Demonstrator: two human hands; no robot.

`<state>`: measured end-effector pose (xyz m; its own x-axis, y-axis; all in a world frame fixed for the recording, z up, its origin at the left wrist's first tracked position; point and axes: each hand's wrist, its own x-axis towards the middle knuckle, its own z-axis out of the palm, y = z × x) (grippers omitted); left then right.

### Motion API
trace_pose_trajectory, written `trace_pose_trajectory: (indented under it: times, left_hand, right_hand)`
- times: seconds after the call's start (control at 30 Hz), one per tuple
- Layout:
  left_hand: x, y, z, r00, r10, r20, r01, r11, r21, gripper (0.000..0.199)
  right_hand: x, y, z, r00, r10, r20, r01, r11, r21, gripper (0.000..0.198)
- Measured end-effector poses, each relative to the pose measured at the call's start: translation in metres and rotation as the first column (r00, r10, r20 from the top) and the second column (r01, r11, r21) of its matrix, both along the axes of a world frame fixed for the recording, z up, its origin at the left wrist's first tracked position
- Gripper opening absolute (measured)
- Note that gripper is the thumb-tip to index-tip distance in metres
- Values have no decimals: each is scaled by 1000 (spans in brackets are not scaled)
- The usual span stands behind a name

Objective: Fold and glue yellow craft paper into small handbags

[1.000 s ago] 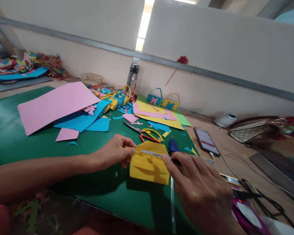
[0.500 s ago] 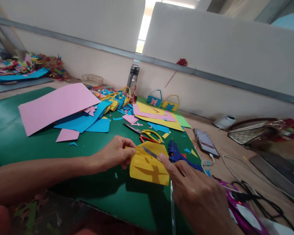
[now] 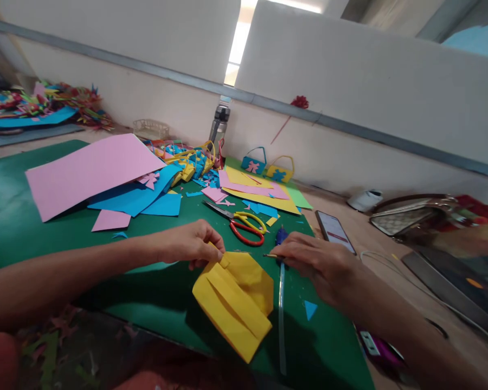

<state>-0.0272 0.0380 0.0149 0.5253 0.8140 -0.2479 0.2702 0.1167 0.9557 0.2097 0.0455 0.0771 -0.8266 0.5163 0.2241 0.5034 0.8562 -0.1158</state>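
Observation:
My left hand [image 3: 197,246] pinches the upper left corner of a folded yellow paper bag [image 3: 236,311], which hangs tilted over the green table [image 3: 154,325]. Its flap stands up and a slit shows along its front. My right hand [image 3: 305,254] is closed, with the thin tip of a small knife [image 3: 271,255] sticking out from the fingers. Beneath that hand lies a blue glue gun [image 3: 282,235], mostly hidden, with a long clear glue stick [image 3: 282,325] pointing toward me. Scissors [image 3: 244,225] with yellow and red handles lie open beyond both hands.
Pink sheets [image 3: 93,168] and blue paper [image 3: 146,197] cover the left side. Behind lie several small paper bags [image 3: 191,162]; two finished-looking ones, a blue bag [image 3: 254,161] and a yellow bag [image 3: 280,170], lean at the wall. A phone [image 3: 335,232] lies at right.
My left hand has turned and lowered the yellow bag toward me. My right hand has drawn the knife off the bag and moved right, over the glue gun.

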Motion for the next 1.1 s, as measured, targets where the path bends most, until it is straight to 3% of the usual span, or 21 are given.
trace_pose_trajectory:
  times: [0.13, 0.53, 1.1]
  left_hand:
    - [-4, 1, 1, 996, -85, 34, 86, 996, -32, 7]
    - [-5, 3, -2, 981, -192, 40, 195, 977, -89, 9]
    - [-3, 3, -3, 979, -202, -5, 201, 974, -103, 9]
  right_hand:
    - [-9, 2, 9, 1000, 18, 18, -16, 994, -108, 26]
    - [-16, 1, 9, 984, 58, 168, -45, 996, -75, 33]
    - [-15, 4, 0, 978, 59, 201, -33, 991, -129, 34]
